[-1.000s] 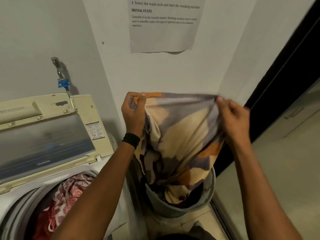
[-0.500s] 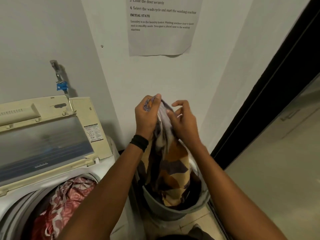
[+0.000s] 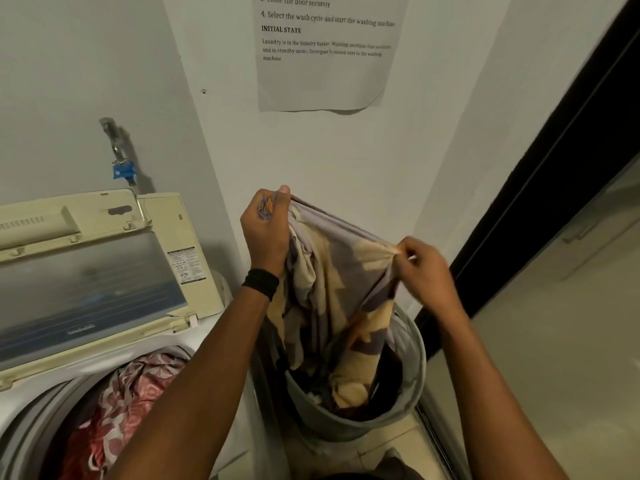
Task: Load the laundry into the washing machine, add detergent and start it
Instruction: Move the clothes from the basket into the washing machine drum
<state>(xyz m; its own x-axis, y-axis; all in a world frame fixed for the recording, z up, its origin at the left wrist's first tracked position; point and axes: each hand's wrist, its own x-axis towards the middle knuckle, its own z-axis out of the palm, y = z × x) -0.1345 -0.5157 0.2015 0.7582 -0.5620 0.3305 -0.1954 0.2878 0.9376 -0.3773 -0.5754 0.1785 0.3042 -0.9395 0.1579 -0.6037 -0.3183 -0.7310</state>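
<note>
Two hands are raised over the basket (image 3: pixel 329 424), both forearms reaching up from the bottom edge. The left hand (image 3: pixel 265 230) is the higher one, closed in a fist round a bunched corner of the cloth (image 3: pixel 332 292), thumb pointing up, with a black wristband (image 3: pixel 260 283) below it. The right hand (image 3: pixel 424 271) sits lower and off to the right, well apart from the left, pinching the cloth's edge between thumb and fingertips, the other fingers curled. The basket is a soft grey tub standing on a pale tiled floor (image 3: pixel 554 358), squeezed between the washer (image 3: pixel 104 362) and a dark door frame (image 3: pixel 554 168). The washer is a top loader with its cream lid (image 3: pixel 86 282) tipped up against the wall (image 3: pixel 311 150), and red patterned laundry (image 3: pixel 128 403) lies heaped in the drum. A tap (image 3: pixel 116 143) with a blue fitting juts from the wall above the lid, and a printed notice (image 3: pixel 325 64) is stuck higher up in the corner. The cloth, blotched grey, cream and orange, has its top edge pulled taut between the hands, sloping down from left to right. From that edge it hangs in loose folds, long axis close to vertical, and its lower end lies inside the basket among darker clothes.
</note>
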